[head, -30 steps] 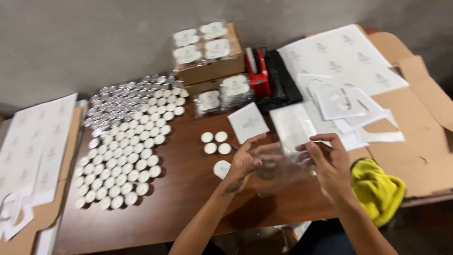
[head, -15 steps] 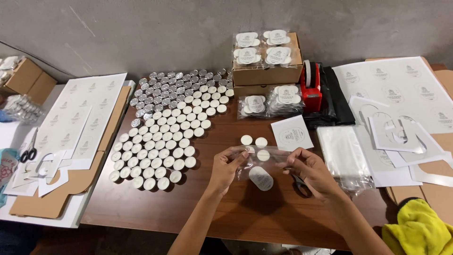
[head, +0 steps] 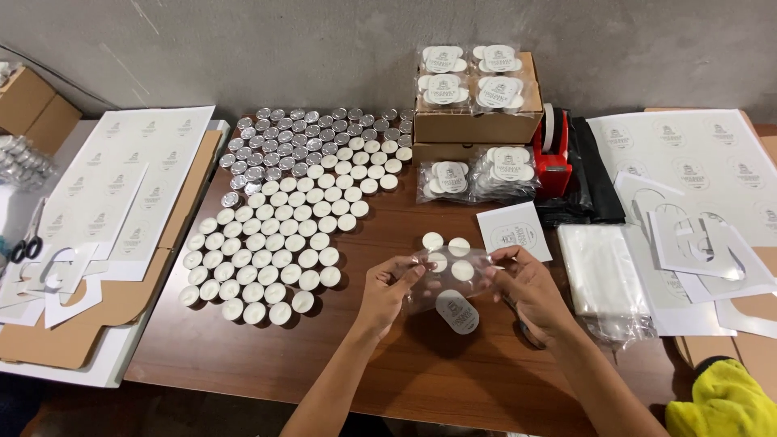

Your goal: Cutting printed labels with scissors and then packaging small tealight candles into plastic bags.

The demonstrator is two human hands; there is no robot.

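Note:
My left hand and my right hand each pinch one edge of a small clear plastic bag, held between them just above the brown table. A round white label sits on the bag's lower part. A few white tealight candles lie beneath and just beyond the bag. A dark thin object under my right palm is mostly hidden.
A large spread of white and silver tealights covers the table's left. Cardboard boxes topped with bagged candle packs stand at the back, beside a red tape dispenser. Clear bags, sticker sheets and a yellow cloth lie right.
The head view has swung left and settled, so the candle spread now fills the left. Both hands stayed on the clear bag, holding it spread between them.

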